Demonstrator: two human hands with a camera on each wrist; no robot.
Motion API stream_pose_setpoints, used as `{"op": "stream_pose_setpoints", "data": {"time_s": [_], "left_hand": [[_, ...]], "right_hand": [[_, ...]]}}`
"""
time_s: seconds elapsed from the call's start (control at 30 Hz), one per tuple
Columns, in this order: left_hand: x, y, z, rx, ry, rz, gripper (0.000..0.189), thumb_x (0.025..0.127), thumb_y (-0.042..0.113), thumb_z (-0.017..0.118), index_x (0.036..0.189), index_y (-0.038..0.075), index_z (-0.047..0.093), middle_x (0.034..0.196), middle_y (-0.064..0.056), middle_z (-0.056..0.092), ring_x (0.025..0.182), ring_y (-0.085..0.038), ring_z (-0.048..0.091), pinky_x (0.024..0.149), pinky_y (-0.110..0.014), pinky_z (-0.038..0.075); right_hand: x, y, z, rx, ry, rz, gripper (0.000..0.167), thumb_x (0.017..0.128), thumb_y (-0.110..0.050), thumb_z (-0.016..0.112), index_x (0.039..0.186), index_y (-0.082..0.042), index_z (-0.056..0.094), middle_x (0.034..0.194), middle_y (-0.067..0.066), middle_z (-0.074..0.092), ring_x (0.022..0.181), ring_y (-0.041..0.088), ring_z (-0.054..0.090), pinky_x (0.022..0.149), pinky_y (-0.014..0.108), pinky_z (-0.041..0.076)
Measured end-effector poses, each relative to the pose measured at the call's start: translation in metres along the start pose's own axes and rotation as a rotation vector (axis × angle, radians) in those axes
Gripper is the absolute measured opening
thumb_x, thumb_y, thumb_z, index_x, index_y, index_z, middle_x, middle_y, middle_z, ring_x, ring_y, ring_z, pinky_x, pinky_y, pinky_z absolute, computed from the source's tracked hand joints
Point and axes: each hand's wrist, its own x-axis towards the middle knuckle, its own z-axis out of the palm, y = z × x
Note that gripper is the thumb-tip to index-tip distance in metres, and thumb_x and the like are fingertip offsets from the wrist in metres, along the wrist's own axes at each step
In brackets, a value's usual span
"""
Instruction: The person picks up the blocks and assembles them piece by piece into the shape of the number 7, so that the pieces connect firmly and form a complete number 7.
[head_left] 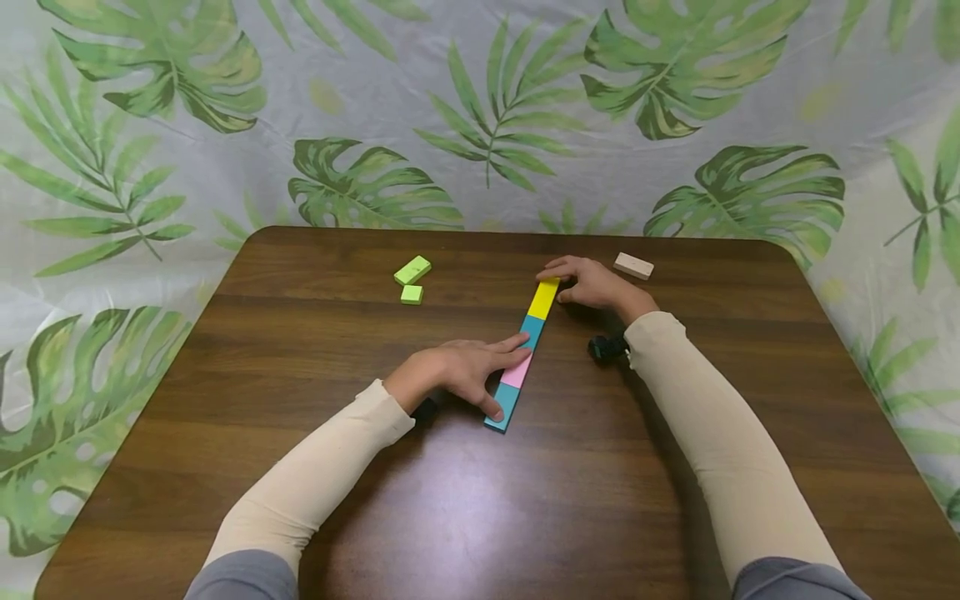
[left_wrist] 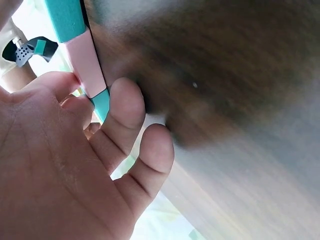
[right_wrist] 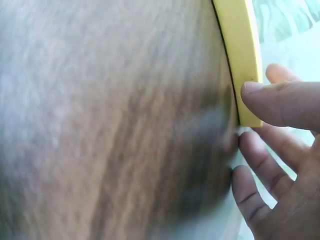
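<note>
A straight row of flat coloured blocks lies slanted on the table: a yellow block (head_left: 543, 300) at the far end, then a teal block (head_left: 533, 323), a pink block (head_left: 516, 373) and another teal block (head_left: 506, 402) nearest me. My left hand (head_left: 471, 367) rests across the row from its left side, thumb on the near teal block, extended fingers at the pink and farther teal ones. At the far end, my right hand (head_left: 596, 285) pinches the yellow block, thumb against one side and a finger beyond it, as the right wrist view shows.
Two lime-green blocks, one long (head_left: 413, 270) and one short (head_left: 412, 294), lie left of the row's far end. A pale wooden block (head_left: 633, 266) sits beyond my right hand. Behind the brown table (head_left: 300, 333) hangs a leaf-patterned curtain (head_left: 525, 108).
</note>
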Motion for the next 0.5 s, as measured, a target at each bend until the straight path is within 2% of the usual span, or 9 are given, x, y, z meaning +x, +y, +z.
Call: {"op": "stream_pose_setpoints", "data": {"time_s": [0.2,0.37,0.5], "left_hand": [[0.001,-0.001,0.001,-0.016,-0.006,-0.004,0.101,0.084,0.052,0.073,0.160,0.035,0.009,0.168,0.018,-0.010,0.152,-0.025,0.028,0.118,-0.046,0.031],[0.001,-0.001,0.001,-0.019,0.002,0.001,0.101,0.084,0.052,0.073,0.160,0.035,0.010,0.168,0.017,-0.009,0.152,-0.025,0.028,0.118,-0.046,0.031],[0.001,0.000,0.001,-0.013,0.004,0.004,0.101,0.083,0.051,0.074,0.160,0.035,0.010,0.168,0.017,-0.008,0.151,-0.025,0.030,0.116,-0.045,0.033]], "right_hand": [[-0.010,-0.002,-0.010,0.088,0.017,0.090,0.055,0.095,-0.007,0.062,0.148,-0.013,0.048,0.154,0.018,0.039,0.134,0.043,0.045,0.108,0.059,0.040],[-0.029,-0.011,-0.033,0.066,0.071,0.128,0.050,0.099,-0.016,0.059,0.147,-0.013,0.048,0.155,0.018,0.039,0.134,0.041,0.044,0.106,0.060,0.040],[-0.050,-0.014,-0.051,0.023,0.052,0.171,0.048,0.100,-0.021,0.057,0.147,-0.013,0.048,0.155,0.016,0.040,0.133,0.040,0.044,0.104,0.060,0.041]]}}
